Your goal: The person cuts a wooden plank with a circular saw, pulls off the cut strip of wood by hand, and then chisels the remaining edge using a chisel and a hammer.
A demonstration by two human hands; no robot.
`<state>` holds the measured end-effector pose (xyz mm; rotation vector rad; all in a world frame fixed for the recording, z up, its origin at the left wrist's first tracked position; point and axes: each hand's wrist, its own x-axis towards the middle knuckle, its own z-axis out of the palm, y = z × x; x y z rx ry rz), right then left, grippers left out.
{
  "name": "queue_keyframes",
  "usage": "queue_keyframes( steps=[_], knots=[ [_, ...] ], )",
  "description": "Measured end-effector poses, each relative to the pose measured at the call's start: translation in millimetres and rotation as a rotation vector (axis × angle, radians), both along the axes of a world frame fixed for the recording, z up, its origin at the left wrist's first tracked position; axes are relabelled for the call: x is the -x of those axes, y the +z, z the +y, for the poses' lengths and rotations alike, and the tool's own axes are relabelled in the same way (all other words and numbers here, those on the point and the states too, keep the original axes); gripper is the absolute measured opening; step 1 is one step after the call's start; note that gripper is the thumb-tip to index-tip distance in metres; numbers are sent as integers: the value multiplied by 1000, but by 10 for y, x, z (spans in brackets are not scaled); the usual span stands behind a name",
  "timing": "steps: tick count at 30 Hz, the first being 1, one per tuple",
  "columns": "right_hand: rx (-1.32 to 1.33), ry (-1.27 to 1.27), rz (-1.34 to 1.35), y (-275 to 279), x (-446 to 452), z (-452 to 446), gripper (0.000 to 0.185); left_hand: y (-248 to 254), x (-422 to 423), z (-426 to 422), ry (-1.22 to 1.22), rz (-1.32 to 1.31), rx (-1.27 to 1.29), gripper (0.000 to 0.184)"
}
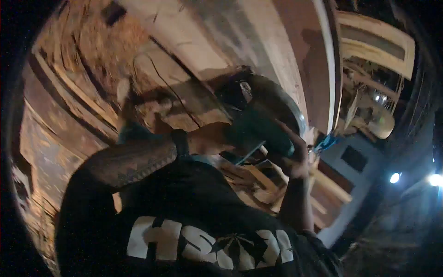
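A teal and dark power tool (258, 127) sits in front of my body, with a dark rounded part and a black head; its exact kind is unclear in the dim light. From the left, my left hand (210, 137), with a black wristband, closes on the tool's near side; its fingertips are hidden. My right hand (299, 154) wraps round the tool's other end. Beside the tool's head lies a pale wooden board (272, 41), alongside a reddish-brown board (316, 69). Whether the tool touches the wood cannot be made out.
Wood shavings and scraps (92, 46) cover the floor at upper left. A thin dark cord (168, 83) runs across there. Wooden offcuts (263, 184) lie beneath my hands. A wooden frame (378, 41) stands at upper right. Bright lamps (434, 180) shine at far right.
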<state>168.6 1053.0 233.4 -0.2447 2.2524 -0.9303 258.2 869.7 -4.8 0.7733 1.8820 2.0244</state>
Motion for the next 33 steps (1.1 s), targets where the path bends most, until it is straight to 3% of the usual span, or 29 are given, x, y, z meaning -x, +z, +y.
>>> queue_keyframes(
  steps=[1, 3, 5, 8, 9, 12, 14, 15, 17, 20, 22, 23, 24, 26, 28, 30, 33],
  knots=[
    [58, 8, -64, 45, -6, -76, 70, -35, 47, -47, -32, 81, 45, 35],
    [110, -29, -172, 93, -83, -96, 76, 287, 124, -287, -251, -256, 17, 38],
    [95, 74, -171, 239, -142, -128, 80, 595, 139, -421, -257, -399, -16, 43],
    [-105, 367, -17, 560, -333, -147, 82, 642, -101, -383, -95, -291, -113, 57],
    [73, 405, 261, 429, -493, -70, 80, 626, -180, -443, -78, -264, -125, 63],
    [-38, 538, 476, 501, -559, -80, 76, 1195, 79, -620, -186, -319, -37, 70],
    [-47, 533, 641, 433, -465, -92, 65, 1272, 416, -677, -219, -344, -12, 69],
    [-83, 540, 667, 387, -392, -105, 62, 940, 594, -760, -194, -334, -41, 67],
    [-18, 496, 851, 212, -199, -187, 50, 836, 1021, -922, -162, -353, -74, 65],
    [-5, 469, 972, -27, 206, -324, 39, 1029, 1681, -1106, -136, -465, -104, 65],
    [-58, 461, 957, -313, 433, -387, 28, 867, 2018, -1253, -129, -289, 42, 62],
    [-97, 442, 960, -509, 541, -410, 26, 540, 2247, -1326, -136, -64, 200, 59],
    [-137, 418, 969, -674, 594, -425, 24, 356, 2387, -1360, -149, -9, 271, 61],
    [-58, 348, 952, -709, 672, -582, 28, -2, 2668, -1425, -175, 107, 409, 66],
    [26, 278, 947, -646, 721, -802, 30, 11, 2774, -1378, -74, 640, 671, 69],
    [90, 219, 1121, -812, 715, -884, 26, 283, 2768, -1472, -96, 648, 659, 65],
    [8, 168, 1095, -533, 600, -1119, 26, 394, 2667, -1457, -93, 356, 453, 60]
  ],
)
